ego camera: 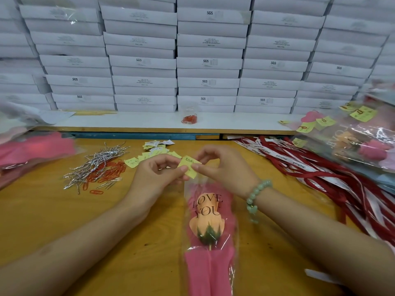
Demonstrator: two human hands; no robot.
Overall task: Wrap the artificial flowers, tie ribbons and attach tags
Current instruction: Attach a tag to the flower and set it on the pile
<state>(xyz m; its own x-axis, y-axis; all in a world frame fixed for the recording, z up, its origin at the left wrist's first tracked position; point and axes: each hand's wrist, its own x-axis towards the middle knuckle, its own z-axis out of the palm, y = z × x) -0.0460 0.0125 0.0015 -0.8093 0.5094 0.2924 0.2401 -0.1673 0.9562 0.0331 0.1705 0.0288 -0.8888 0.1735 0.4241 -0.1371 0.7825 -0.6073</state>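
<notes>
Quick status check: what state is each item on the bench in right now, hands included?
left hand, pinching the yellow tag
right hand, pinching the same tag's other edge
yellow tag, held at the top end of the wrapped flower, no clip visible
wrapped flower, lying flat in clear sleeve, no ribbon visible
paper clips, loose pile
ribbons, untied, heaped loose
finished flowers, stacked, tags clipped on

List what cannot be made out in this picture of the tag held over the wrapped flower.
Head view: writing on the yellow tag, too small and partly covered by the left hand and right hand pinching it.
Head view: stem end of the wrapped flower, cut off by the bottom edge.
Head view: small print on the white boxes, too small.
Head view: pink pile at left, blurred, cut by the edge.
</notes>
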